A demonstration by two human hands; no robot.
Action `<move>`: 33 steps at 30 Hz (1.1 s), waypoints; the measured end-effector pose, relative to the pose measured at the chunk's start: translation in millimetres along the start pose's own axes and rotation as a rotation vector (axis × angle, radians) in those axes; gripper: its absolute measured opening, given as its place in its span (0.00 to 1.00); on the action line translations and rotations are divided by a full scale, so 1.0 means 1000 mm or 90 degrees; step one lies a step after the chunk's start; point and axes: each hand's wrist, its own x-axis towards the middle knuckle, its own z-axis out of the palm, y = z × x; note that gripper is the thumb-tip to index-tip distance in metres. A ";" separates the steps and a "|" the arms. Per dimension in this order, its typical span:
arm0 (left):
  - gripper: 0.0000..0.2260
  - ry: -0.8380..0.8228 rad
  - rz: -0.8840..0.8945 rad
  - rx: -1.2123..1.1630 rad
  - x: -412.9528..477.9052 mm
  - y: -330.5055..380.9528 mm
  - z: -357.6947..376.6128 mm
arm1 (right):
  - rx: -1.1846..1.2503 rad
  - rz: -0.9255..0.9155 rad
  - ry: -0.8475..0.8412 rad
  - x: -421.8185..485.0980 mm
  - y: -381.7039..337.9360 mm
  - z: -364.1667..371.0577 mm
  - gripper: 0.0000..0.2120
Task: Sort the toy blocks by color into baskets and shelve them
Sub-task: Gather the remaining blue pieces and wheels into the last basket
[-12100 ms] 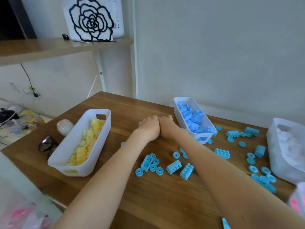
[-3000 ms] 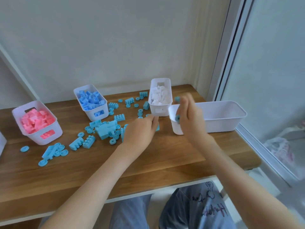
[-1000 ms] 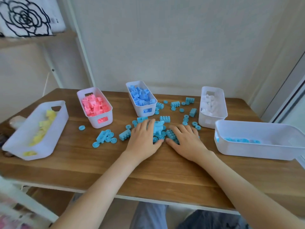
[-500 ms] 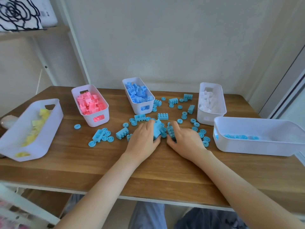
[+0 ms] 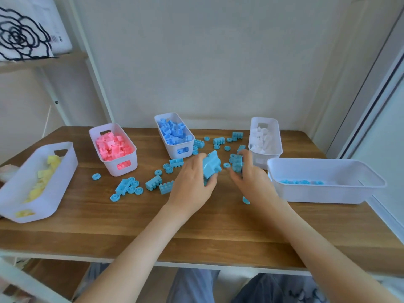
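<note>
Scoop done: my hands were flat on the table (image 5: 218,226), now left hand (image 5: 192,184) curls round a clump of blue blocks (image 5: 211,166) and right hand (image 5: 251,178) grips another, both lifted near the long basket (image 5: 323,194), likely dump next.

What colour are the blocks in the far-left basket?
The blocks are pale yellow, seen clearly in the head view.

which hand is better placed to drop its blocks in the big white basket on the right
Right. The right hand, gripping turquoise plastic blocks, sits right beside the large white plastic basket; the left hand holds its turquoise block cluster farther away.
</note>
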 end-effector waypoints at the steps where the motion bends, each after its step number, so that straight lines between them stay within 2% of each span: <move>1: 0.24 0.005 0.001 -0.013 0.003 0.005 0.001 | 0.001 -0.020 0.033 0.001 0.001 -0.004 0.25; 5: 0.25 0.021 -0.008 -0.078 0.012 0.026 0.015 | 0.078 -0.081 0.114 -0.004 0.007 -0.040 0.23; 8: 0.25 0.008 -0.004 -0.115 0.019 0.044 0.022 | 0.046 -0.076 0.136 -0.005 0.025 -0.070 0.23; 13: 0.23 -0.011 0.028 -0.163 0.033 0.076 0.034 | -0.049 0.105 0.079 -0.004 0.089 -0.106 0.22; 16: 0.22 -0.073 0.035 -0.160 0.043 0.098 0.042 | -0.127 0.153 0.060 -0.003 0.116 -0.109 0.23; 22: 0.20 -0.271 0.109 -0.100 0.059 0.125 0.056 | -0.187 0.144 -0.024 0.005 0.127 -0.104 0.24; 25: 0.23 -0.299 0.127 -0.038 0.061 0.130 0.057 | -0.153 0.158 -0.096 0.008 0.126 -0.102 0.22; 27: 0.22 -0.314 0.137 -0.039 0.062 0.133 0.060 | -0.135 0.148 -0.123 0.008 0.125 -0.101 0.21; 30: 0.20 -0.343 0.148 -0.040 0.061 0.136 0.068 | -0.148 0.126 -0.143 0.007 0.122 -0.101 0.20; 33: 0.25 -0.347 0.131 -0.040 0.061 0.138 0.075 | -0.150 0.121 -0.144 0.006 0.120 -0.103 0.20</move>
